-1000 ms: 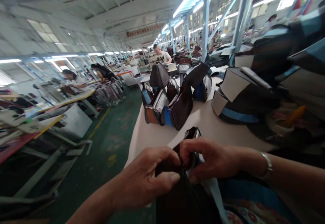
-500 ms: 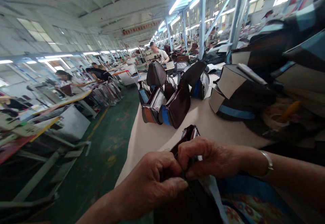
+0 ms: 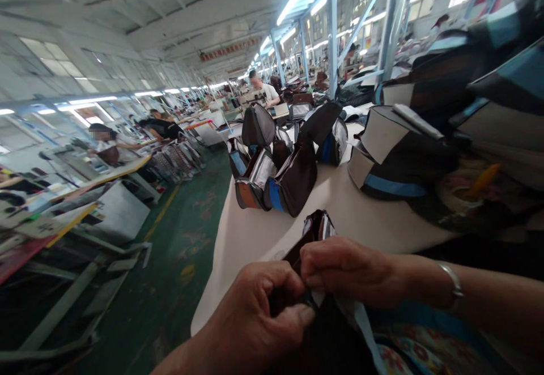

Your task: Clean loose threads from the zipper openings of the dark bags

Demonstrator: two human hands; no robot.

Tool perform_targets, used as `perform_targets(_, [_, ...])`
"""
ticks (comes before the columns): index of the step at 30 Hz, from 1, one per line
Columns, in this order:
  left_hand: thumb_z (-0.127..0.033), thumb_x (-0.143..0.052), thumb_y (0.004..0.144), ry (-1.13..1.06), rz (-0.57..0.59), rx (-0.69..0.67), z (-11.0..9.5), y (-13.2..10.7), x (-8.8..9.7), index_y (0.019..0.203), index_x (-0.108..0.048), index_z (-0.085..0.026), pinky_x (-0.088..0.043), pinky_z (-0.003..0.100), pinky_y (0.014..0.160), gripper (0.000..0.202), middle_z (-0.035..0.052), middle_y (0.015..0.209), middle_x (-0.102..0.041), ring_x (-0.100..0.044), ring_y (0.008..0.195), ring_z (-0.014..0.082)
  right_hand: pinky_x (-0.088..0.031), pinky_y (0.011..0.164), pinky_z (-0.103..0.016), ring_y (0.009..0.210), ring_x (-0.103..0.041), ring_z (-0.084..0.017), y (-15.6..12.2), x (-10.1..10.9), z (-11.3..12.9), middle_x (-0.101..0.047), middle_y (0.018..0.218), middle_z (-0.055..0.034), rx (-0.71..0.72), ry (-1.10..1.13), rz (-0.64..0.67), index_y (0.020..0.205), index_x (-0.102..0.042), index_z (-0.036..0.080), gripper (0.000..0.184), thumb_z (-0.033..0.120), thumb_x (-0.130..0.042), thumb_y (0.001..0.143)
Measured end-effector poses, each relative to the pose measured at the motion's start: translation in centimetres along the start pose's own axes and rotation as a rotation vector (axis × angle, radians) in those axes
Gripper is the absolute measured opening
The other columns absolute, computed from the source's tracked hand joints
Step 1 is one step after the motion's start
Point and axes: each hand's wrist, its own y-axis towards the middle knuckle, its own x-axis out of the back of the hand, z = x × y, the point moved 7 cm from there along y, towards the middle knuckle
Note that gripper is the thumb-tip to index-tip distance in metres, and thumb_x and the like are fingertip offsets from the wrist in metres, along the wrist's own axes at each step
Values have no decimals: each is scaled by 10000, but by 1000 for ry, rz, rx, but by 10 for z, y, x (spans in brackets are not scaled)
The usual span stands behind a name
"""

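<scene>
A dark brown bag with a pale lining along its edge lies close against me, its far open end pointing away across the table. My left hand pinches the bag's upper edge between thumb and bent fingers. Right beside it, my right hand, a silver bangle at the wrist, is closed on the same edge with its fingers curled in. The fingertips of both hands nearly meet. Whatever small part lies between them is hidden.
Several dark bags with blue, orange and silvery parts stand on the pale table. More bags are heaped at right, near a cup holding an orange-handled tool. Left of the table runs a green floor; people work at machines beyond.
My right hand has curled its fingers tighter and tilted downward at the bag's edge. My left hand keeps its pinch, shifted slightly. The view has moved a little.
</scene>
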Motion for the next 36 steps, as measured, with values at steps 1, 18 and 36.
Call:
perform_targets(1, [-211,-603,704,-10,5,13,1,0,-1,684,-537,-164,-285,233,521,83,-47,640,-452,-384,589,96,-326,642,-233,712,-390,-109,-1,-2,-8,-458,779,5,-78,152,24,862,-570,135,281,381,-529,992])
perform_targets(18, [-290,-663,696,-63,23,123,15,1,-3,717,-569,-152,-263,230,516,168,-43,613,-457,-370,573,94,-278,574,-201,660,-322,-82,-1,-5,-14,-387,726,40,-147,320,52,855,-533,126,341,441,-556,985])
perform_targets(36, [-398,-716,683,-84,44,160,12,5,-9,700,-571,-154,-260,244,511,285,-33,612,-474,-366,567,101,-348,614,-200,688,-416,-88,-4,-3,-19,-509,767,19,-153,332,51,890,-608,110,238,341,-666,882])
